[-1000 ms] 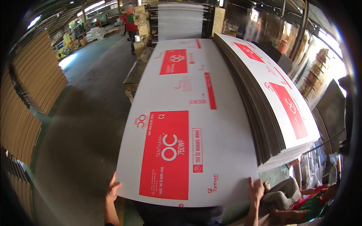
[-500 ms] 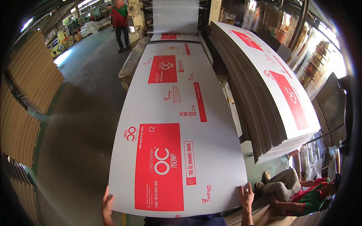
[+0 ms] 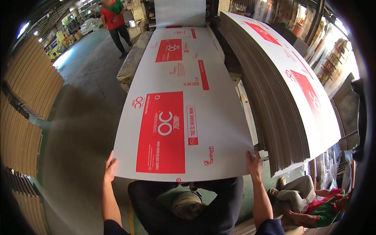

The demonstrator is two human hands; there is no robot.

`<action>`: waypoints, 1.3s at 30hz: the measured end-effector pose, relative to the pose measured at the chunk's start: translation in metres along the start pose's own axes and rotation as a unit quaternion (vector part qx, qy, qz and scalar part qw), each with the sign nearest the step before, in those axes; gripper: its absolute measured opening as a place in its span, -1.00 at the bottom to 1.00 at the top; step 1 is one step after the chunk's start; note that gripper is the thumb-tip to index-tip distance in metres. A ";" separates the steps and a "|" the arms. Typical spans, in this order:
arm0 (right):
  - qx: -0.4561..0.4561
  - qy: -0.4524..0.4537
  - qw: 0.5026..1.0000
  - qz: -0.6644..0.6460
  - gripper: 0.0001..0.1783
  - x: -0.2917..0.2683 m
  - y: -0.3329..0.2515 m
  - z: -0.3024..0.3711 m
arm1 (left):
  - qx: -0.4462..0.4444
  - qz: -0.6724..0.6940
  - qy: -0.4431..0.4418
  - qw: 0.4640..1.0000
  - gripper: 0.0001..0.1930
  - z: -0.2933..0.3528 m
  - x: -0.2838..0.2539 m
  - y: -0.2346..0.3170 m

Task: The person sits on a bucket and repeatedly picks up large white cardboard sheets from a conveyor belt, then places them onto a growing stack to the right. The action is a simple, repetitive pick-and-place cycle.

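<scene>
A long white cardboard sheet (image 3: 219,129) with red printed panels stretches from in front of me to the machine (image 3: 180,13) at the far end. At its near left corner, my left hand (image 3: 111,167) is closed on the side edge, with the thumb near the top face. The right side edge is gripped by my right hand (image 3: 254,164), close to the near corner. The fingers beneath the sheet are partly hidden. My dark-trousered legs (image 3: 147,199) are spread apart below the sheet's near edge.
A tall stack of similar printed sheets (image 3: 270,105) stands to the right. Brown cardboard stacks (image 3: 31,86) line the left side. One person (image 3: 113,23) stands at the far left, and another person (image 3: 325,207) sits at the lower right. A round container (image 3: 187,201) sits between my legs.
Both my hands and the sheet have moved away from me, toward the machine. My legs and forearms now show more fully. The standing person has shifted left and appears nearer.
</scene>
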State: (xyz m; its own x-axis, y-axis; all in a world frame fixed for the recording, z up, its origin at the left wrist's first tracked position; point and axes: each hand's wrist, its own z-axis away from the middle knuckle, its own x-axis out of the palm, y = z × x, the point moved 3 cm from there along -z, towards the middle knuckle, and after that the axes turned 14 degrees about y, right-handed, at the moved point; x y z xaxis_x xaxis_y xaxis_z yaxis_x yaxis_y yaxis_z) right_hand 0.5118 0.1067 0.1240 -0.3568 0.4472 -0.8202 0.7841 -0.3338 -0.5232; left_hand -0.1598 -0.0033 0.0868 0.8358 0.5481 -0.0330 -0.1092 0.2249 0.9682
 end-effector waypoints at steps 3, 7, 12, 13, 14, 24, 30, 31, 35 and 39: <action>-0.006 0.011 1.000 -0.005 -0.32 0.020 -0.021 -0.026 | -0.008 0.006 0.007 1.000 -0.38 -0.029 0.017 0.007; 0.068 -0.026 0.997 -0.020 -0.34 0.006 -0.056 -0.028 | -0.024 -0.021 0.006 0.999 -0.38 -0.050 0.004 0.060; 0.115 -0.076 0.990 -0.016 -0.31 0.000 -0.089 -0.042 | -0.010 -0.073 0.029 0.997 -0.40 -0.066 0.000 0.104; 0.101 -0.061 0.993 -0.009 -0.29 0.009 -0.091 -0.053 | 0.015 -0.059 0.049 0.997 -0.40 -0.073 0.007 0.101; 0.092 -0.045 0.995 -0.008 -0.28 0.023 -0.090 -0.065 | 0.026 -0.061 0.064 0.996 -0.41 -0.083 0.014 0.094; 0.041 0.050 0.998 -0.005 -0.10 0.113 -0.131 -0.178 | 0.161 0.052 0.624 0.763 -0.53 -0.209 0.027 0.042; -0.219 0.061 0.971 -0.072 -0.62 -0.078 -0.164 -0.141 | -0.089 0.073 0.210 0.971 -0.78 -0.107 0.081 -0.029; -0.309 0.161 0.937 0.012 -0.61 -0.121 -0.149 -0.119 | -0.047 -0.012 0.066 0.997 -0.83 -0.073 0.096 -0.038; -0.203 0.236 0.914 0.259 -0.43 -0.221 -0.054 -0.084 | -0.162 -0.063 -0.038 0.984 -0.79 0.062 0.150 -0.086; -0.122 0.131 0.976 0.121 -0.36 -0.248 0.006 -0.084 | -0.245 -0.050 -0.154 0.956 -0.72 0.143 0.191 -0.099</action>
State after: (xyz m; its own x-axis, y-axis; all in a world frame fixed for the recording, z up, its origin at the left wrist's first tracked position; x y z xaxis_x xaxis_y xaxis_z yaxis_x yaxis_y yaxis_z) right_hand 0.6477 0.0631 0.3437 -0.0286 0.5880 -0.8083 0.9387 -0.2622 -0.2240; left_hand 0.0873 -0.0360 0.0199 0.9656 0.2586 0.0281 -0.1969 0.6558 0.7288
